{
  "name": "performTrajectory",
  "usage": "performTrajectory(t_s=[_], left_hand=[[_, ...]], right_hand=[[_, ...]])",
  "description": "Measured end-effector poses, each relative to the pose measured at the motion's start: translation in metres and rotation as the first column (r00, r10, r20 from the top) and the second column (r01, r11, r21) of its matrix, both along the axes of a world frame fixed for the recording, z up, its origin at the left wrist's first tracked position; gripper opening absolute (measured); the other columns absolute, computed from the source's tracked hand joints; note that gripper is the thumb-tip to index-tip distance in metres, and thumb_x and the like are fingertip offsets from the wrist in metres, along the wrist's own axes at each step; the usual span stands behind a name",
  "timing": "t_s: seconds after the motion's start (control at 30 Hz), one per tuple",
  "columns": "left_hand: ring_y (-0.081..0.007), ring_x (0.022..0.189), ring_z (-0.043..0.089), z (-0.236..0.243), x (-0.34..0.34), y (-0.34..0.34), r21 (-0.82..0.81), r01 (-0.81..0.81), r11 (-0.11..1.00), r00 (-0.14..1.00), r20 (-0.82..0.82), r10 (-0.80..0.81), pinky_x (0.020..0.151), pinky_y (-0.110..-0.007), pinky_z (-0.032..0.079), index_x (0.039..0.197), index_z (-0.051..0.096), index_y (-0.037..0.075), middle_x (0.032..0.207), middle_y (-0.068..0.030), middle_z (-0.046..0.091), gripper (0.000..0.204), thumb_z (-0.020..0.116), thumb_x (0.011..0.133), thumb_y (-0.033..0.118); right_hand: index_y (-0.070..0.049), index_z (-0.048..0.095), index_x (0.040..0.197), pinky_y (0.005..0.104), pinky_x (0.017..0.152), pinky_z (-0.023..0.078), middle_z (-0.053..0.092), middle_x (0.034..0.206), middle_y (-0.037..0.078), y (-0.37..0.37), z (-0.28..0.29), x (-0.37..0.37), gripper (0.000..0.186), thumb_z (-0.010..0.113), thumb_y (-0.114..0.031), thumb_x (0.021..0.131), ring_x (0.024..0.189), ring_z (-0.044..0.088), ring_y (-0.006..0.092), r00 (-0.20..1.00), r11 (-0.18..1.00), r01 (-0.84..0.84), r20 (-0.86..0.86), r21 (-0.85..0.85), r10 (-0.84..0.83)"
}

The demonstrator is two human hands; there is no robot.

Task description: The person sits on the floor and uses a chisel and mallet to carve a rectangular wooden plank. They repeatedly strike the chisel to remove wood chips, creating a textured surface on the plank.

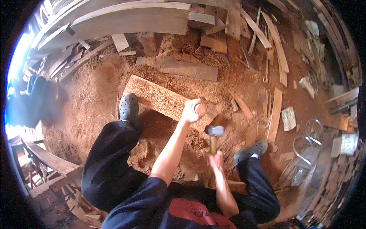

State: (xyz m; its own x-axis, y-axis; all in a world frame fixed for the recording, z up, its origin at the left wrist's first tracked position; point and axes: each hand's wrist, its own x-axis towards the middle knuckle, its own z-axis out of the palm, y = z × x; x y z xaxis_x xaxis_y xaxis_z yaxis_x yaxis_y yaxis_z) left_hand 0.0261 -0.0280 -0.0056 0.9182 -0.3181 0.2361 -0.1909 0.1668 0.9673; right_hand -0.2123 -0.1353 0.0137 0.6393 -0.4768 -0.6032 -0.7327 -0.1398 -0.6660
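Observation:
My left hand (190,111) is closed around an upright tool, and only its round wooden handle end (200,109) shows above the fist. Its lower part is hidden by the hand. Beneath it lies a wooden plank (156,95), set diagonally on the ground, its upper face rough and strewn with chips. My left shoe (129,107) presses on the plank's far left part. In my right hand (215,159) is a hammer (213,143), gripped by its wooden handle. The grey metal head stands just right of the plank's near end, lower in the picture than my left fist.
A dark board (187,69) lies beyond the plank, with stacked long planks (129,21) farther back. Wood strips (275,114) and a pale block (288,118) lie to the right, near a clear chair-like object (306,156). A blurred blue-clad figure (32,101) is at far left.

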Motion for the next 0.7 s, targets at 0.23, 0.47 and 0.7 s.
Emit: performTrajectory(t_s=[0.23,0.47,0.7], left_hand=[[-0.0111,0.057,0.052,0.015,-0.001,0.01,0.104,-0.073,0.992,0.997,0.019,0.071,0.055,-0.026,0.042,0.074,0.059,0.004,0.061,-0.0046,0.056,0.025,0.065,0.052,0.015],[-0.0188,0.06,0.059,0.02,0.002,0.005,0.21,-0.045,0.977,0.998,0.051,0.035,0.058,-0.03,0.047,0.076,0.061,0.003,0.066,-0.0095,0.061,0.028,0.066,0.052,0.016],[-0.0284,0.058,0.059,-0.014,0.02,0.024,0.448,-0.203,0.871,0.961,0.264,0.088,0.056,-0.031,0.047,0.07,0.059,0.004,0.061,-0.0143,0.056,0.016,0.06,0.059,0.016]], right_hand=[[-0.007,0.043,0.08,0.022,0.032,0.035,0.044,0.053,-0.001,-0.004,0.223,0.062,0.019,0.055,0.006,0.073,0.036,0.039,0.0072,0.503,0.958,0.216,0.82,0.187,-0.274],[-0.005,0.046,0.078,0.0314,0.047,0.044,0.051,0.057,0.006,0.022,0.206,0.095,0.015,0.056,0.003,0.071,0.044,0.048,0.0169,0.395,0.921,0.368,0.918,-0.127,-0.031],[-0.003,0.057,0.067,0.0299,0.045,0.04,0.054,0.059,0.002,-0.001,0.14,0.091,0.009,0.066,-0.004,0.064,0.05,0.053,0.0132,0.919,0.858,-0.073,0.3,-0.509,0.256]])
